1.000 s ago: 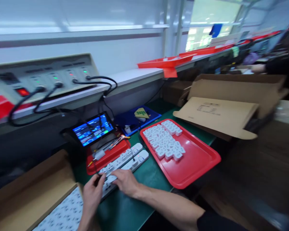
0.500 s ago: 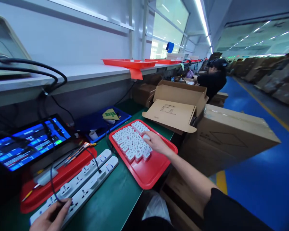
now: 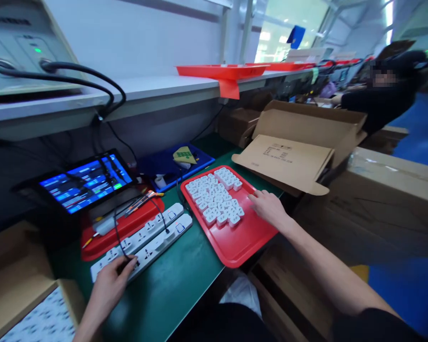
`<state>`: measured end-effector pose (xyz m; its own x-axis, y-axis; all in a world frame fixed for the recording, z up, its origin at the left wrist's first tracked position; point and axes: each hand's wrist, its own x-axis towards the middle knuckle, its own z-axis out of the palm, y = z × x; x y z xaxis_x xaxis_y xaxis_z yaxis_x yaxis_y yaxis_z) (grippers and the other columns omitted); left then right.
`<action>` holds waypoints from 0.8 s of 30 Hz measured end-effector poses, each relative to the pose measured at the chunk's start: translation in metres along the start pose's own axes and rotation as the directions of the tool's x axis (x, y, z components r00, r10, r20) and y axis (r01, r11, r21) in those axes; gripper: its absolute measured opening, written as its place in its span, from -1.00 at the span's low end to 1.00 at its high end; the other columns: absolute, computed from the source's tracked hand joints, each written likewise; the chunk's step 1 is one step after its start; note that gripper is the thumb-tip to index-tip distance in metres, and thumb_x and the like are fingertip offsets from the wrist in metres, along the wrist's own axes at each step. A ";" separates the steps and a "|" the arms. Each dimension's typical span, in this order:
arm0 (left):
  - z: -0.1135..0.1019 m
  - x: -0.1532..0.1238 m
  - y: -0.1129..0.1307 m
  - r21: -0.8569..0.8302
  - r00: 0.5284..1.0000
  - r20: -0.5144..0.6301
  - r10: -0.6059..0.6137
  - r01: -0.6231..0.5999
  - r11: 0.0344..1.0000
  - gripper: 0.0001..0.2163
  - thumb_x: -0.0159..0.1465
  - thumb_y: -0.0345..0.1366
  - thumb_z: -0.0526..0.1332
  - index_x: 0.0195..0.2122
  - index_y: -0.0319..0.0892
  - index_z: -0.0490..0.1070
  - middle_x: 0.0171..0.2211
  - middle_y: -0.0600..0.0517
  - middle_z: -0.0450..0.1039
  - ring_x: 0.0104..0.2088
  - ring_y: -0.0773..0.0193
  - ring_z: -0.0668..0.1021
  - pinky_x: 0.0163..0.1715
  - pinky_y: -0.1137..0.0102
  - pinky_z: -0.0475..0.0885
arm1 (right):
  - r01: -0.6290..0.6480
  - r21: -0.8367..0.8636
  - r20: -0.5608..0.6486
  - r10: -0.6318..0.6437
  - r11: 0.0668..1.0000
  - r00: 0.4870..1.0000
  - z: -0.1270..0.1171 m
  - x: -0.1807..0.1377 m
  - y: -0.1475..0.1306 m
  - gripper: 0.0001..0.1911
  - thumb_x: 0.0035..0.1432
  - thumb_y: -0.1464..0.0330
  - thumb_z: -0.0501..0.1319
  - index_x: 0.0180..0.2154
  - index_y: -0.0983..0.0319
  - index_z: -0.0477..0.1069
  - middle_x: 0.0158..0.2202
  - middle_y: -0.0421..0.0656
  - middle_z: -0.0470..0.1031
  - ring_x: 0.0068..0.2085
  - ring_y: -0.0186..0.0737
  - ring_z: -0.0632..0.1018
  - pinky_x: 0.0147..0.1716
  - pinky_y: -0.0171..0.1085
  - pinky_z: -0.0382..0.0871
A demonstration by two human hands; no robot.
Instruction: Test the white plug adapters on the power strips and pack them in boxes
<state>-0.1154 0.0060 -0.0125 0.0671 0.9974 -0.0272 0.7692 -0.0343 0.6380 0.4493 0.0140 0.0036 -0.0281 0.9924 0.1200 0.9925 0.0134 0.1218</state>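
My left hand (image 3: 109, 287) is at the near end of two long white power strips (image 3: 153, 235) that lie side by side on the green bench. Its fingers pinch a black plug (image 3: 125, 262) whose cable runs up toward the screen. My right hand (image 3: 269, 206) lies on the right side of a red tray (image 3: 242, 251), just beside a pile of several small white socket pieces (image 3: 217, 197). Its fingers are spread and nothing shows in them.
A lit tablet screen (image 3: 85, 180) stands behind a small red tray (image 3: 103, 240) of tools. Behind them is a blue tray (image 3: 164, 166). An open cardboard box (image 3: 288, 152) sits right of the red tray, and another box (image 3: 39, 323) with white parts is near left. A co-worker (image 3: 381, 95) sits further along.
My right hand left the power strips, reached onto the pile of white pieces, and has now slid off it to the tray's right side. My left hand stays at the strips' near end.
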 end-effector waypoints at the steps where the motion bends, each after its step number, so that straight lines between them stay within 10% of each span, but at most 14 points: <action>1: 0.000 -0.001 0.001 -0.005 1.000 0.000 0.003 -0.003 1.000 -0.50 0.19 0.24 0.21 -0.25 -0.11 0.63 -0.27 -0.03 0.69 -0.25 -0.02 0.68 -0.22 0.24 0.56 | 0.072 0.044 -0.025 -0.071 0.996 0.997 -0.005 0.001 -0.011 -0.78 0.41 0.38 0.15 -0.02 0.24 0.52 -0.03 0.10 0.54 -0.03 0.04 0.54 -0.08 -0.15 0.36; 8: 0.003 -0.003 -0.010 -0.051 0.999 0.000 0.033 -0.033 0.998 -0.55 0.23 0.19 0.25 -0.21 -0.10 0.64 -0.20 -0.03 0.69 -0.17 -0.02 0.68 -0.14 0.24 0.55 | 0.371 0.268 -0.110 -0.354 0.889 0.929 -0.036 0.007 -0.075 -0.80 0.45 0.37 0.14 -0.05 0.21 0.53 -0.09 -0.01 0.55 -0.07 -0.07 0.53 -0.11 -0.20 0.31; 24: 0.031 0.018 0.052 -0.209 0.990 -0.120 0.069 -0.093 0.974 -0.74 0.30 -0.07 0.25 -0.26 -0.14 0.61 -0.33 0.01 0.64 -0.30 0.14 0.60 -0.23 0.31 0.42 | 0.354 0.319 -0.058 -0.355 0.879 0.933 -0.003 -0.008 -0.052 -0.77 0.37 0.40 0.18 -0.01 0.20 0.55 -0.01 0.01 0.55 -0.03 -0.01 0.57 -0.08 -0.15 0.42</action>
<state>-0.0546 0.0204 -0.0039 0.0434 0.9931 0.1094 0.6099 -0.1131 0.7844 0.3976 0.0054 -0.0011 -0.3852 0.9142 0.1261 0.9007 0.4022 -0.1643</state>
